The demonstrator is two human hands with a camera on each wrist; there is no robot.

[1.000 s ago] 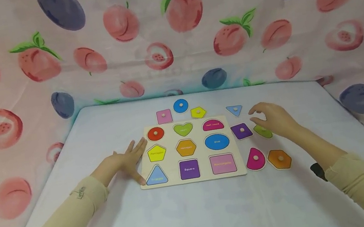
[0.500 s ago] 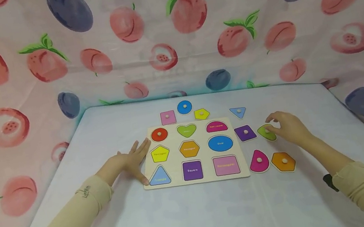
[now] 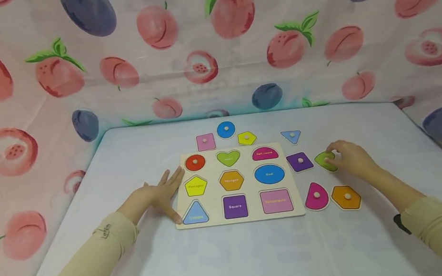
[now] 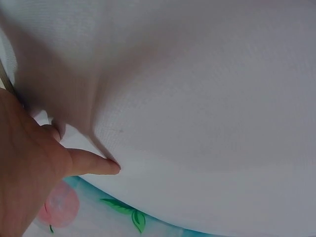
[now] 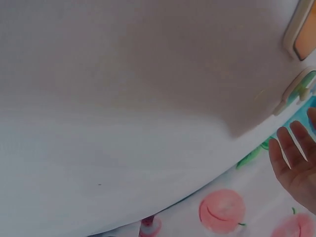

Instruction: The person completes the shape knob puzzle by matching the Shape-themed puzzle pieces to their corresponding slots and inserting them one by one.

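Peach-print curtain (image 3: 200, 64) behind and at the sides, white cloth-covered table (image 3: 241, 265) in front. Right hand (image 3: 350, 157): thumb and index bent in at the knob of the green heart piece (image 3: 323, 165), which lies on the table right of the board; can't tell if they actually pinch it. Other fingers look fairly straight in the right wrist view. Left hand (image 3: 162, 197): fingers spread, holding nothing, thumb at the board's near-left corner, fingertips on its left edge. Nearest the heart: purple square (image 3: 298, 166) to its left, next to the board; magenta half-round (image 3: 314, 201) and orange hexagon (image 3: 343, 204) on the near side; light-blue triangle (image 3: 288, 134) on the far side. Puzzle board (image 3: 215, 213) sits flat between the hands, red circle (image 3: 190, 164) in its far-left slot, other eight slots unfilled, heart one included. Beyond its far edge: pink rectangle (image 3: 206, 146), blue oval (image 3: 223, 133), yellow pentagon (image 3: 243, 141). Beige sleeves (image 3: 81, 268) on both arms, dark band (image 3: 400, 225) at the right wrist.
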